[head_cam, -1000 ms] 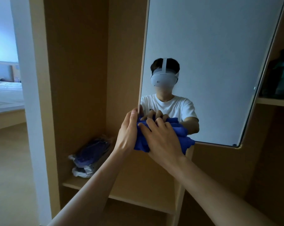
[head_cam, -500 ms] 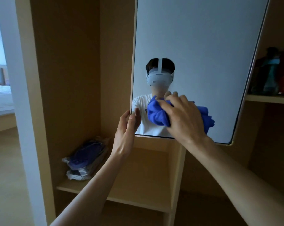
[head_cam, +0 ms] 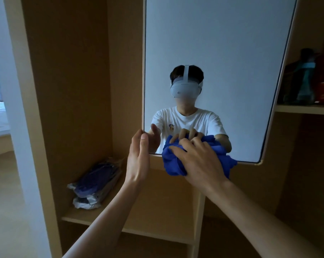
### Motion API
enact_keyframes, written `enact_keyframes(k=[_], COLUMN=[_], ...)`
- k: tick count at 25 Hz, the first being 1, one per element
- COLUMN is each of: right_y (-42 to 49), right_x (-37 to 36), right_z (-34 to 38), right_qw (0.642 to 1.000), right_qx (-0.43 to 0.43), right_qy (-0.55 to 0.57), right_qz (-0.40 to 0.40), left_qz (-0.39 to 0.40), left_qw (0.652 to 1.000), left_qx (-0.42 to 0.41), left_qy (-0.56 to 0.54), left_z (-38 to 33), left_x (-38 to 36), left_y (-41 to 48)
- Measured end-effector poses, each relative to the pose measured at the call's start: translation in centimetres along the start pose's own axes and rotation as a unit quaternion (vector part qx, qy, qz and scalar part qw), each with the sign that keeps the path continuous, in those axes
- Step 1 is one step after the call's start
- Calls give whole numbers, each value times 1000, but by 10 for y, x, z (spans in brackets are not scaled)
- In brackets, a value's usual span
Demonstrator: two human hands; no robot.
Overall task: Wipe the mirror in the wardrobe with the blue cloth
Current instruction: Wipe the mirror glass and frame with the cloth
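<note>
Got the blue cloth (head_cam: 173, 165) balled tight in the right grip (head_cam: 200, 164), pressed on the bottom edge of the mirror (head_cam: 222, 53). Got the left grip (head_cam: 139, 157) released, flat-fingered, just beside at the lower-left corner. Tons of tall glass straight up from the cloth, so probably sweeping upward, right-handed.

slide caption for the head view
The right hand grips the bunched blue cloth against the lower edge of the wardrobe mirror; the open left hand is raised beside its bottom-left corner.
</note>
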State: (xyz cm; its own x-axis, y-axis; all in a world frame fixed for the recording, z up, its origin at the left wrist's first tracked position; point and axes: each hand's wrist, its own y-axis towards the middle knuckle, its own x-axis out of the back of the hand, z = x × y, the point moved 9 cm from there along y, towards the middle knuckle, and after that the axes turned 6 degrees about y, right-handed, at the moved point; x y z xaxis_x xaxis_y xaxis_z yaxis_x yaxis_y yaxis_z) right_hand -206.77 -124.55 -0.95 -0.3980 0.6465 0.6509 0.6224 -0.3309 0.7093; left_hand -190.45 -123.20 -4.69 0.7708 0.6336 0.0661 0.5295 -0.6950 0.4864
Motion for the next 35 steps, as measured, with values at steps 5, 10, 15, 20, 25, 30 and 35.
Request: enact_keyframes(k=[5, 10, 15, 20, 25, 30, 35], right_y=[8, 18, 4, -40, -48, -42, -32], right_x=[21, 67, 58, 19, 14, 33, 80], right_z=[-27, -77, -85, -72, -74, -93, -135], right_qw=[1000, 993, 995, 999, 999, 998, 991], right_qx=[-21, -57, -37, -27, -30, -59, -83], right_qy=[1, -46, -36, -10, -2, 11, -48], right_qz=[-22, -94, -85, -20, 13, 10, -91], left_qz=[14, 10, 1, -18, -22, -22, -23], left_qw=[999, 998, 997, 996, 993, 990, 987], left_qx=[5, 8, 4, 8, 10, 1, -3], left_qy=[29, 66, 80, 85, 114, 140, 161], left_z=[0, 2, 5, 11, 12, 7, 8], left_x=[-11, -21, -32, -34, -42, -43, -42], left_y=[-5, -6, -10, -19, -38, -41, -40])
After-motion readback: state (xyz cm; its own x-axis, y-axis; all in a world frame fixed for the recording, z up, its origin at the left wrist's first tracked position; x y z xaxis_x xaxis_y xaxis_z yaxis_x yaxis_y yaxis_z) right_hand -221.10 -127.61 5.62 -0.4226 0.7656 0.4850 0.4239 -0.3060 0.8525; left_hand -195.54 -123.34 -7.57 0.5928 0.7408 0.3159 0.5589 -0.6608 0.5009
